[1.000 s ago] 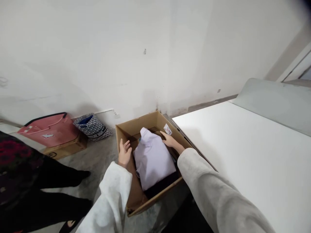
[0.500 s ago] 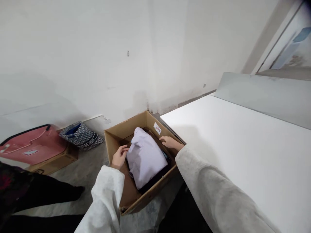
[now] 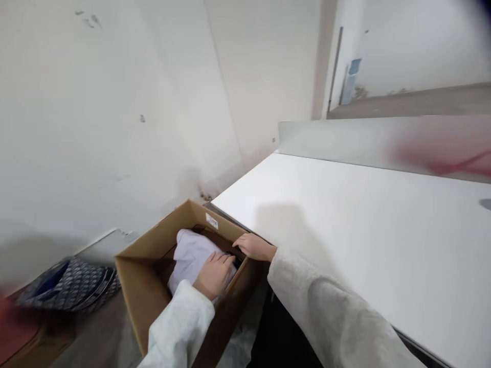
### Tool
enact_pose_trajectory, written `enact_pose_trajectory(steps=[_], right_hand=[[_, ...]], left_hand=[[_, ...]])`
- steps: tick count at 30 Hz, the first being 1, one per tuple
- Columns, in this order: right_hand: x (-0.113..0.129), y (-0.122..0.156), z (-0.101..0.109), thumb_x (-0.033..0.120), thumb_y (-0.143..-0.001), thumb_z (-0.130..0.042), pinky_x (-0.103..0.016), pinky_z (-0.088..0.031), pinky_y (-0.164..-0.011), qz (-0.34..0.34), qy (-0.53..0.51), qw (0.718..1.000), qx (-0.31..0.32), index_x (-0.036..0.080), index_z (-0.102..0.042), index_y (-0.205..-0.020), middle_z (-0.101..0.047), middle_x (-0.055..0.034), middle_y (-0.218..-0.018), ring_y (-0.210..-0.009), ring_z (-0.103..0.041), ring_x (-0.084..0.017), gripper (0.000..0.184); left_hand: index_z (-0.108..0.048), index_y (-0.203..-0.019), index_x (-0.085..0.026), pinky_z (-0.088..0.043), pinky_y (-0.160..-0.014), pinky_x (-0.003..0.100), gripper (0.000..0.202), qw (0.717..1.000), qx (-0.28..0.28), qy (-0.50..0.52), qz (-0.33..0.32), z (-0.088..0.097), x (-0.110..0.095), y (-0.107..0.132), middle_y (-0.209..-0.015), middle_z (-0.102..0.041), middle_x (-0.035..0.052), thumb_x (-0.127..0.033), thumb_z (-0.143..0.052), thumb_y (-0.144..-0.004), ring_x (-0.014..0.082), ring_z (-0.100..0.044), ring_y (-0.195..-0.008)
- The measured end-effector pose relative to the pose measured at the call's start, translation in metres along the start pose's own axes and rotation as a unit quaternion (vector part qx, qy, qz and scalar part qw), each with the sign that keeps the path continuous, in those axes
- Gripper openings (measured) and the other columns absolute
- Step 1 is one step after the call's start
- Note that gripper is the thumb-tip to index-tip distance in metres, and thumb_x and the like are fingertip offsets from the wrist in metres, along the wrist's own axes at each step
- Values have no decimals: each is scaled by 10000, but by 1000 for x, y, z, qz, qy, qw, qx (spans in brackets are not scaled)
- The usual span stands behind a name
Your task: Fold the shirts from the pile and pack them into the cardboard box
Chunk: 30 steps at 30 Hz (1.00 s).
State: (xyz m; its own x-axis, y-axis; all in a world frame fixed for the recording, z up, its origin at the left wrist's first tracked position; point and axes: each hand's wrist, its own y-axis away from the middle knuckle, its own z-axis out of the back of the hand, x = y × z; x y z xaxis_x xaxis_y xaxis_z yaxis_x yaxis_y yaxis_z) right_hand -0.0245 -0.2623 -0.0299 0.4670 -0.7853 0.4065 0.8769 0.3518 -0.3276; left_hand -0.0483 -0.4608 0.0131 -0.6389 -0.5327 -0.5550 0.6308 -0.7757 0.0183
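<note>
A pale lavender folded garment (image 3: 187, 255) lies inside an open cardboard box (image 3: 143, 294), with something dark partly showing beside it. My left hand (image 3: 215, 273) is over the near end of the garment, its fingers stretched out and appearing to rest on the cloth. At the box's right corner, my right hand (image 3: 253, 246) is by the rim with its fingers extended toward the inside. I cannot tell whether it touches the cardboard.
A white table (image 3: 364, 225) stands right against the box, with a low panel (image 3: 326, 140) along its far side. On the floor to the left sits a patterned bag (image 3: 76, 286) beside a blurred red item (image 3: 15, 327). A white wall (image 3: 115, 92) rises behind.
The view has swung right, showing more of the table. My left hand has moved from the garment's left side onto its near end. My right hand has come nearer the box's corner.
</note>
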Motion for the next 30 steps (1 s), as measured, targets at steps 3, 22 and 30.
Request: enact_pose_trajectory(steps=[3,22,30], right_hand=[[1,43,22,110,-833,-484,-352,-401,-998,9,41,999,-35,117,-637,-1076,-654,-124,-1108,-1104,-562,-202,287],[70,633,216,150,-867,-355,-407,-401,-889,-816,317,327,-356,72,-490,-1275,-594,-204,-1159,-1081,-537,-288,437],[53,686,245,243,-866,-453,-477,-351,-890,-816,287,168,-472,64,-617,-1078,-635,-230,-1003,-1007,-566,-319,323]], left_hand=[[-644,-1052,-211,-201,-1090,514,303,989,6,-90,-120,-18,-58,-24,-1132,-642,152,-197,-467,-806,318,-518,-1150],[-637,-1025,-237,-462,-902,366,312,769,260,55,-582,-244,-363,-95,-1030,-677,34,-234,-339,-935,185,-599,-982],[-643,-900,-209,-438,-631,258,237,815,364,164,-420,-298,-423,-105,-833,-684,5,-234,-411,-855,123,-566,-627]])
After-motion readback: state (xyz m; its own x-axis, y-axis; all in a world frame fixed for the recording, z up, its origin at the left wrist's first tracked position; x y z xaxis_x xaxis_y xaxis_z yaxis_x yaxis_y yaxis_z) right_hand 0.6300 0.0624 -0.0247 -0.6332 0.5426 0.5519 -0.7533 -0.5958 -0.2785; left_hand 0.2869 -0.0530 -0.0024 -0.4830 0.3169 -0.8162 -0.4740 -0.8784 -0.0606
